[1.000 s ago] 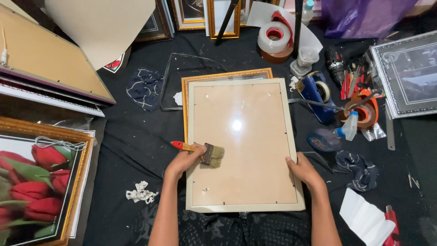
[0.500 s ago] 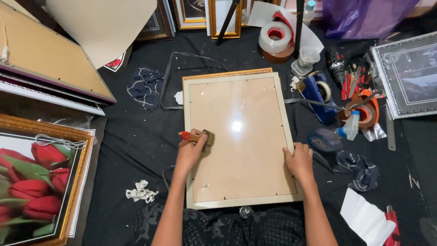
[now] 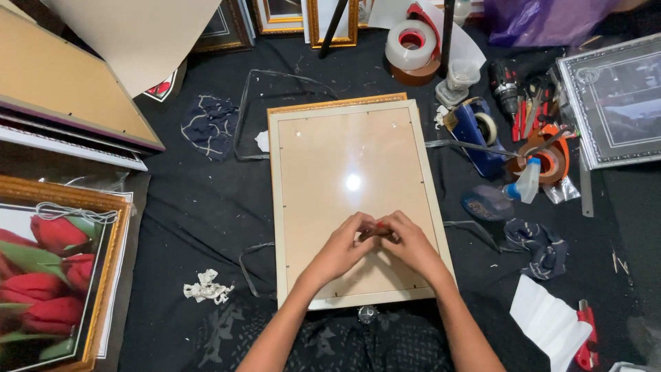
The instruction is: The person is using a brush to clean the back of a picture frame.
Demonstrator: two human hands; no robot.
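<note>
Right, I see both hands meeting over the lower middle of the frame back (image 3: 354, 200), which lies flat on the black cloth (image 3: 200, 213). My left hand (image 3: 342, 248) and right hand (image 3: 407, 244) are curled together, pinching the brush (image 3: 377, 231) between their fingertips; only a sliver of it shows. Beyond the frame's far right corner sits a tape roll (image 3: 412, 43); left of the frame, a tulip picture (image 3: 48, 275).
</note>
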